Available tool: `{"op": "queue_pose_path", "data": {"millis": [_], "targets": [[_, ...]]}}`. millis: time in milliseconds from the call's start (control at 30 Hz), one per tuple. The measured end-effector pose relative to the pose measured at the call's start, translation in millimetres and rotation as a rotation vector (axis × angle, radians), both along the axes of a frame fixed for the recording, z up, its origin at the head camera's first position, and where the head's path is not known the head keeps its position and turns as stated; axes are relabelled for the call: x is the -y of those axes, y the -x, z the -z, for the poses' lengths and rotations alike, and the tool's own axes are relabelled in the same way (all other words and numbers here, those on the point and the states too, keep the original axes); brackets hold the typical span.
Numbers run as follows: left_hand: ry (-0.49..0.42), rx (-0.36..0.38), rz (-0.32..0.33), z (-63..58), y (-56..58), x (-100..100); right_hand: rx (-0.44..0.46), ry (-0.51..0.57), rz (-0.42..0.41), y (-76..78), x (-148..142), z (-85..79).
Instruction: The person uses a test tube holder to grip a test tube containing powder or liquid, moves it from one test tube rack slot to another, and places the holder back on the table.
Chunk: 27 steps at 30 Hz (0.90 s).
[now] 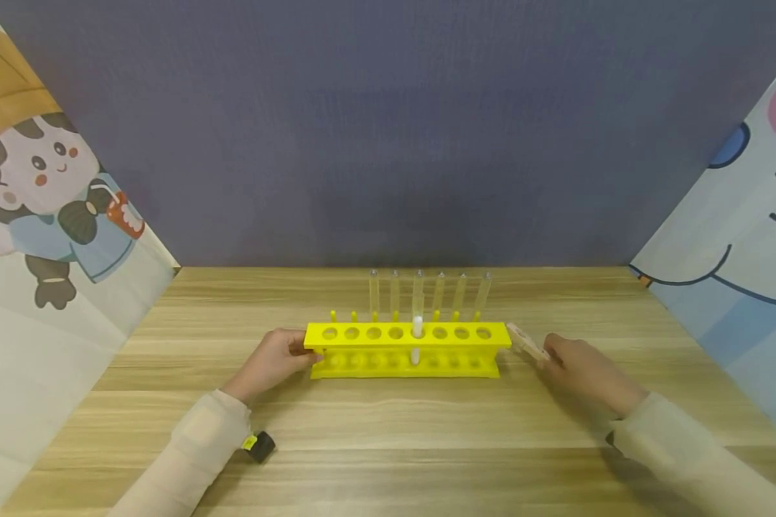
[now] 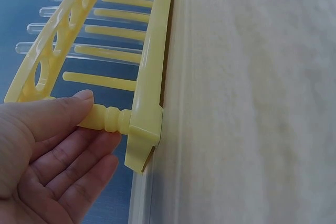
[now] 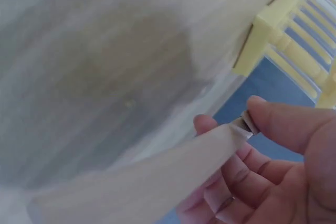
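A yellow test tube rack (image 1: 407, 373) stands on the table, long side toward me. My left hand (image 1: 273, 362) grips its left end; in the left wrist view, thumb and fingers pinch the yellow end post (image 2: 111, 119). One white tube (image 1: 417, 327) stands upright in a hole right of the middle. Behind the holes, several clear test tubes (image 1: 375, 291) sit upside down over the rack's pegs. My right hand (image 1: 581, 368) pinches a pale wooden test tube clamp (image 1: 525, 340), whose far end is close to the rack's right end. In the right wrist view the clamp (image 3: 157, 177) is blurred.
A wood-grain table (image 1: 388, 452) lies under everything. A dark wall panel (image 1: 388, 143) rises at the back, with printed cartoon panels at left and right. A small black object with a yellow label (image 1: 258, 446) shows beside the left sleeve.
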State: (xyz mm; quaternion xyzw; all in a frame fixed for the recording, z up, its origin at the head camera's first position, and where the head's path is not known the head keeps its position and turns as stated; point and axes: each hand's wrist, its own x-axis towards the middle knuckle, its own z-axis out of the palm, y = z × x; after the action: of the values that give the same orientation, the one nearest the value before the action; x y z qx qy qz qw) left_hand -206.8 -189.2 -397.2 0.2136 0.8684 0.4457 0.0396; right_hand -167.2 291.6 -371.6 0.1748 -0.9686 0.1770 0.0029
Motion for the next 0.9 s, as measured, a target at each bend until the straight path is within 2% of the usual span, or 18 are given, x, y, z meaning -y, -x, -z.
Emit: {"op": "queue_pose_path", "data": {"millis": [167,500,900], "targets": [[0.003,0.005,-0.001,0.3,0.7,-1,-0.071,-0.021,-0.013,1.2,-3,-8.7],[0.022,-0.005,-0.001,-0.4,0.3,0,-0.162,0.020,0.017,-2.4,0,-30.0],[0.018,-0.015,-0.001,-1.5,-0.8,-2,-0.291,0.028,-0.019,-6.8,5,-37.9]]}}
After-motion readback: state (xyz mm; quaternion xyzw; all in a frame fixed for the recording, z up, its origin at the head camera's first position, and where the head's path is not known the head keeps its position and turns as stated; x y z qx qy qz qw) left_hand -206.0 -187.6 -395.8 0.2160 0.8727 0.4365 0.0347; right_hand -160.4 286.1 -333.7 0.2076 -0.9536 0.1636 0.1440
